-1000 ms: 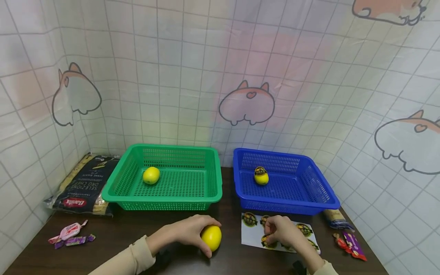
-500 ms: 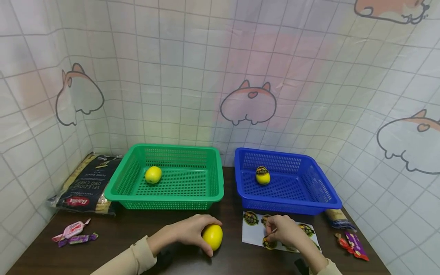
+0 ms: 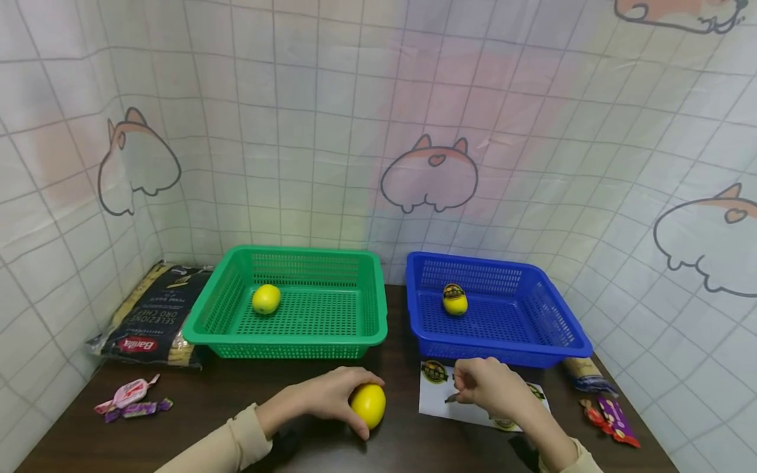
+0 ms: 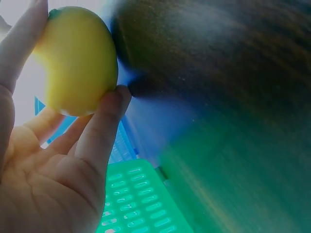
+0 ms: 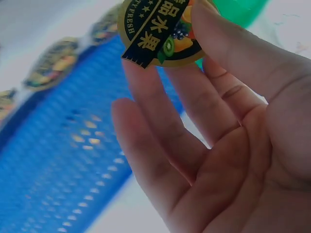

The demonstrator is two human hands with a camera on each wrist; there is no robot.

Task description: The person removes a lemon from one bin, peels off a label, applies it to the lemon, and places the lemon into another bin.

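Backdrop [image 3: 319, 118]: white grid-print sheet, cartoon corgi rears, hung along back and both sides.
Table [image 3: 390, 453]: dark wood, everything below is on or over it.
Green basket [image 3: 290, 340]: back left, slotted plastic.
Blue basket [image 3: 481, 351]: back right, small gap from the green one.
Pasta bag [image 3: 155, 318]: lies flat just left of the green basket, black front, red logo.
Sticker sheet [image 3: 434, 395]: white, right in front of the blue basket, round black-and-gold labels on it, partly covered by a hand.
Left hand [image 3: 336, 395]: grip spread to the fruit's girth, fingers on the far side, thumb on the near side, has hold of it.
Right hand [image 3: 493, 389]: over the sheet, thumb and fingers nipped together on one sticker.
Pale packet [image 3: 585, 376]: right of the blue basket, partly hidden by it.
Held fruit [image 3: 369, 405]: yellow, oval, in the left grip, well in front of the baskets; can't tell if it touches the table.
Bare fruit [image 3: 266, 299]: yellow, inside the green basket, toward its left.
Labelled fruit [image 3: 455, 303]: yellow, inside the blue basket, dark label on top.
Sweets, left: pink one [image 3: 131, 393], purple one [image 3: 139, 409] touching or nearly.
Sweets, right: purple packet [image 3: 616, 419], red one [image 3: 594, 415] beside it.
Loose sticker [image 5: 163, 31]: round, black and gold, fruit print, pinched in the right grip.
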